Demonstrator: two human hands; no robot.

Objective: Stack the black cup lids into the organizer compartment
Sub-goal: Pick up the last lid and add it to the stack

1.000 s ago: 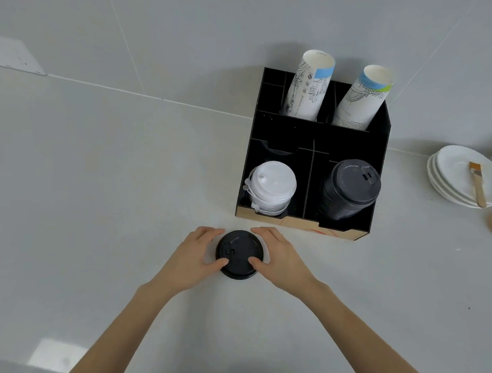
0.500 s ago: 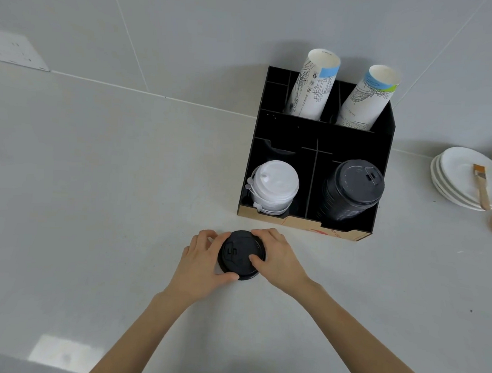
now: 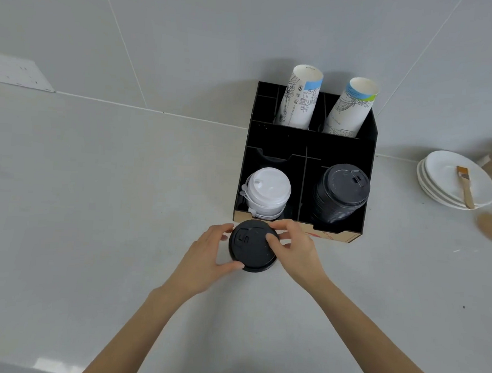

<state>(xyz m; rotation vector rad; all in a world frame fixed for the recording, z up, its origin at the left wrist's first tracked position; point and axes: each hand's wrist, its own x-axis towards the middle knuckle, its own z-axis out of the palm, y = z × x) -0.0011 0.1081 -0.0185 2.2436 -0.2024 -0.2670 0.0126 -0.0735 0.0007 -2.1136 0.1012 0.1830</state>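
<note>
A small stack of black cup lids [image 3: 250, 245] sits on the grey counter just in front of the black organizer [image 3: 309, 144]. My left hand [image 3: 207, 258] grips the stack from the left, thumb under its near edge. My right hand [image 3: 295, 249] holds it from the right, fingers over the top rim. The stack looks slightly lifted and tilted toward me. In the organizer's front right compartment stands a tall stack of black lids [image 3: 340, 194]. The front left compartment holds white lids [image 3: 267, 191].
Two sleeves of paper cups [image 3: 299, 98] lean in the organizer's rear compartments. A pile of white plates [image 3: 456, 180] with a brush [image 3: 465, 186] on top lies to the right. The wall rises directly behind the organizer.
Both hands have closed tighter on the black lid stack and raised it slightly, tilting it. The right hand's fingers have come over the top.
</note>
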